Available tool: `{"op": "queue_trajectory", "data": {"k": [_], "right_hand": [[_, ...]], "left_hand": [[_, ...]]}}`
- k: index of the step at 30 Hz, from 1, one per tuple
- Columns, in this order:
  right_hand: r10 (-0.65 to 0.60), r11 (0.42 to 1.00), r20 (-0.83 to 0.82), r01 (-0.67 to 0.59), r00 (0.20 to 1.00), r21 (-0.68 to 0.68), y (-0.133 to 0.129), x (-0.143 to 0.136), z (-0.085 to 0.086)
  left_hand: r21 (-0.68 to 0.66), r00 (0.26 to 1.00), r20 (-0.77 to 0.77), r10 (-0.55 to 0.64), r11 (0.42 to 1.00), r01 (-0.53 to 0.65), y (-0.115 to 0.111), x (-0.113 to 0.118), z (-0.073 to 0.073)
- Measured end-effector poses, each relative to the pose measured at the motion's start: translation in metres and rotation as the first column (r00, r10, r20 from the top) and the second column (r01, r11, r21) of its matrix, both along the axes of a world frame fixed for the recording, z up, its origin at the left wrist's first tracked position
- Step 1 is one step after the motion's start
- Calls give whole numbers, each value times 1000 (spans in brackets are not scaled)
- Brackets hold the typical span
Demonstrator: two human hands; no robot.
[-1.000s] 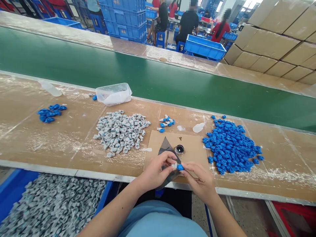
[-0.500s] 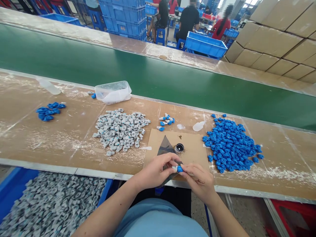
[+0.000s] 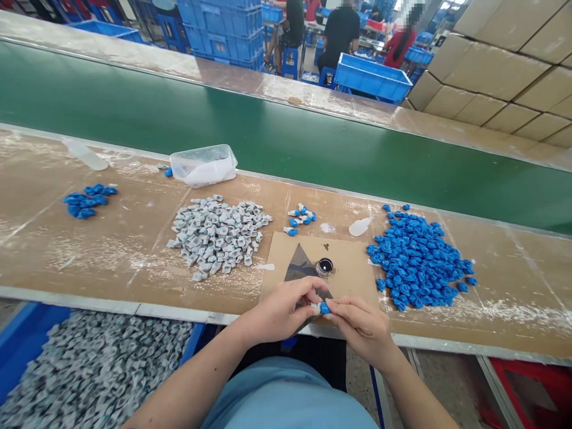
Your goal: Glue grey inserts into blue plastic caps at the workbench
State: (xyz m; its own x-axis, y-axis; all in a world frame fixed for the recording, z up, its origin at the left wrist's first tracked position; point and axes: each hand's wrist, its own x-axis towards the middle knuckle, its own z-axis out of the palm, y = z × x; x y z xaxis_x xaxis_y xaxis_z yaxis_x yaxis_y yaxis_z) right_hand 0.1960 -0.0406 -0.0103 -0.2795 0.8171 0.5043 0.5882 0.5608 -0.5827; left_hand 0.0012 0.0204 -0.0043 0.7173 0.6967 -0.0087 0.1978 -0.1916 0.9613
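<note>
Small blue-and-pale-grey piece (image 3: 325,307): we hold it above the near edge of the flat brown cardboard sheet (image 3: 357,262), our left hand (image 3: 283,304) pinching its pale end, our right hand (image 3: 363,328) its blue end. Beyond our fingers stands a small round pot with dark contents (image 3: 320,270); a heap of grey pieces (image 3: 221,235) lies left, a heap of blue pieces (image 3: 420,259) right.

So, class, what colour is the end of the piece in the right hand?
The piece's end is blue; the head view shows it best.
</note>
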Motion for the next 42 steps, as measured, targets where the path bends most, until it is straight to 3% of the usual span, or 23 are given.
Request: {"op": "queue_trajectory", "data": {"k": [8, 14, 18, 20, 23, 27, 35, 42], "right_hand": [[-211, 977, -154, 208, 965, -37, -11, -14, -20], [-225, 969, -228, 192, 947, -158, -7, -8, -24], [-235, 958, -306, 168, 923, -232, -3, -6, -22], [-237, 954, -324, 155, 916, -258, -2, -7, -23], [-250, 947, -336, 157, 908, -280, -3, -9, -24], [-242, 944, -363, 132, 900, -303, -4, -12, -20], [-169, 954, -397, 48, 902, -297, -10, -9, -22], [-153, 965, -333, 68, 930, -251, -10, -5, -21]], "left_hand": [[-142, 972, 174, 155, 981, -131, -10, 10, -23], [-248, 962, 207, 180, 961, -126, -9, 13, -35], [-4, 999, 11, 33, 999, -33, -4, 9, -28], [127, 993, -110, -33, 991, 47, -2, 7, -25], [210, 973, -222, -60, 972, 107, -3, 6, -24], [204, 970, -231, -78, 971, 126, -7, 7, -28], [22, 988, -109, -113, 993, 116, -17, 11, -36], [184, 989, -91, -113, 974, 129, -16, 8, -36]]}}
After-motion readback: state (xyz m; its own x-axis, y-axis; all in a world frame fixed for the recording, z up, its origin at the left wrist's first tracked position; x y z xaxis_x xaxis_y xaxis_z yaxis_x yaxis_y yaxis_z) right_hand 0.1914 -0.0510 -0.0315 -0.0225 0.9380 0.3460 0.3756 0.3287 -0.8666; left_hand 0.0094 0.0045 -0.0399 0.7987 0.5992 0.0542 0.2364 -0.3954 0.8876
